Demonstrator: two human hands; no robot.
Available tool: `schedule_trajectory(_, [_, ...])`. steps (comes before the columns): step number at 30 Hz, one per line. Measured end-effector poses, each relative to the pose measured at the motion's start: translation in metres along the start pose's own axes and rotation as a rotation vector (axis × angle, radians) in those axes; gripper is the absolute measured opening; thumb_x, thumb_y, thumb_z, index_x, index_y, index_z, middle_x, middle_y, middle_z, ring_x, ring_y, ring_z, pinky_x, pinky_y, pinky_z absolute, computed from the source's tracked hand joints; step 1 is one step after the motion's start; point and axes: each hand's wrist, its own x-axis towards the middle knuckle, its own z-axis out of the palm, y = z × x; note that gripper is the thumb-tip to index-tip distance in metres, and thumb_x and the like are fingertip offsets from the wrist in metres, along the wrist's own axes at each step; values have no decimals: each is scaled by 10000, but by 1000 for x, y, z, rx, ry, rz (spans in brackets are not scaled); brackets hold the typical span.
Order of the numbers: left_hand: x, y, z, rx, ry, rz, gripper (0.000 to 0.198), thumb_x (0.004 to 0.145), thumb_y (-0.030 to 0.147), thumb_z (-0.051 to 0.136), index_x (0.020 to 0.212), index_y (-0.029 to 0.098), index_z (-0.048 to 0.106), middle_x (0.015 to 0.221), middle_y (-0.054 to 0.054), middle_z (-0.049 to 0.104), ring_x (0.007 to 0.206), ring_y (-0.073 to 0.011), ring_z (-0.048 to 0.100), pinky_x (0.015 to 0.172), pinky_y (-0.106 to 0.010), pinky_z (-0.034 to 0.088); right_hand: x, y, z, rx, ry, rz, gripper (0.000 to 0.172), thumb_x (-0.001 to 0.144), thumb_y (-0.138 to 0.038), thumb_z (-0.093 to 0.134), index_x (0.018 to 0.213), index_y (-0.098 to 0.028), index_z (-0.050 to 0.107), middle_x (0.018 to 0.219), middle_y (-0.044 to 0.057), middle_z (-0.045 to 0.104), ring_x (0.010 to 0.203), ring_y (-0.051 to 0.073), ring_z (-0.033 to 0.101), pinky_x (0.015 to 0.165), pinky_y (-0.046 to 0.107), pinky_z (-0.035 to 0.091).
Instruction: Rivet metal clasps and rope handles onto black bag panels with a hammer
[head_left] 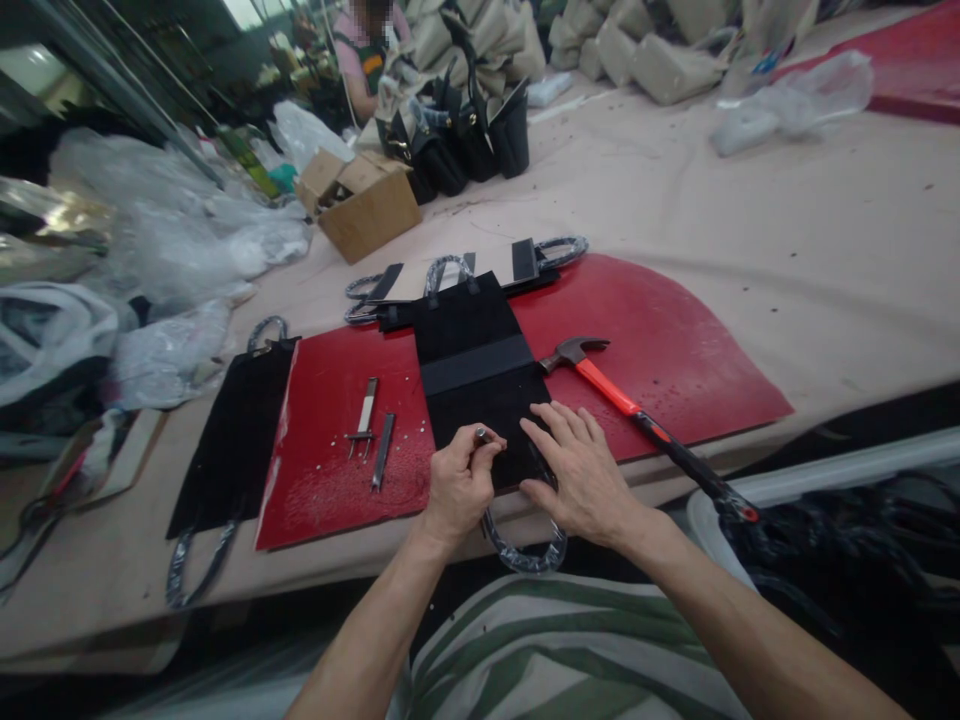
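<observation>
A black bag panel (480, 365) lies on the red board (645, 330), with plastic-wrapped handles at both ends. My left hand (461, 480) is closed round a small metal punch (481, 436), upright over the panel's near edge; its lower end is hidden by the fingers. Flat on the near right corner of the panel rests my right hand (577, 465), fingers stretched out. The near wrapped handle (525, 558) hangs toward me between both hands. To the right is a claw hammer (622, 395) with an orange and black grip, its head touching the panel.
Two metal pronged tools, a larger one (364, 420) and a slimmer one (383, 452), lie on the board's left. Another black panel (229, 440) is beside them. More handled panels (450, 275), a cardboard box (371, 215) and black bags (465, 145) lie beyond. A person (367, 60) is at the back.
</observation>
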Motion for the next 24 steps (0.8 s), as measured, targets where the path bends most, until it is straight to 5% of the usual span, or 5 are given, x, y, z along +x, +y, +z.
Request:
schedule_trajectory(4, [-3, -5, 0, 98, -30, 126, 112, 979, 155, 504, 994, 186, 611, 896, -19, 688, 790, -116, 672, 727, -199, 522, -1, 13, -16, 139, 100, -37, 541, 883, -365, 637, 1351, -112, 536, 1411, 178, 496, 1310, 334, 442, 1098, 509, 376])
schedule_trajectory(7, [-4, -6, 2, 130, -67, 192, 111, 982, 157, 497, 1021, 182, 598, 896, -30, 681, 771, -123, 672, 689, -197, 518, -4, 31, -38, 1, 203, 90, 423, 920, -325, 595, 1268, -88, 566, 1287, 186, 562, 1175, 325, 528, 1003, 455, 452])
schedule_trajectory(13, [-3, -7, 3, 132, -86, 170, 109, 984, 174, 475, 1000, 183, 583, 848, -29, 667, 726, -133, 664, 631, -204, 506, -10, 62, -69, -392, -144, 382, 130, 910, -220, 558, 969, -111, 600, 923, 149, 591, 847, 297, 597, 715, 369, 465])
schedule_trajectory(20, [-1, -7, 3, 123, -100, 132, 135, 974, 199, 467, 973, 189, 602, 861, -46, 685, 730, -150, 664, 665, -231, 513, -8, 46, -80, 883, -312, 776, 102, 815, -291, 498, 821, -189, 494, 676, -7, 465, 519, 127, 440, 479, 241, 396])
schedule_trajectory(24, [-1, -7, 4, 90, -90, 138, 147, 970, 199, 472, 938, 188, 616, 814, -41, 670, 712, -152, 659, 658, -232, 517, -7, 20, -95, 1169, -244, 865, 267, 848, -468, 499, 878, -204, 479, 636, -65, 362, 418, 84, 278, 363, 194, 248])
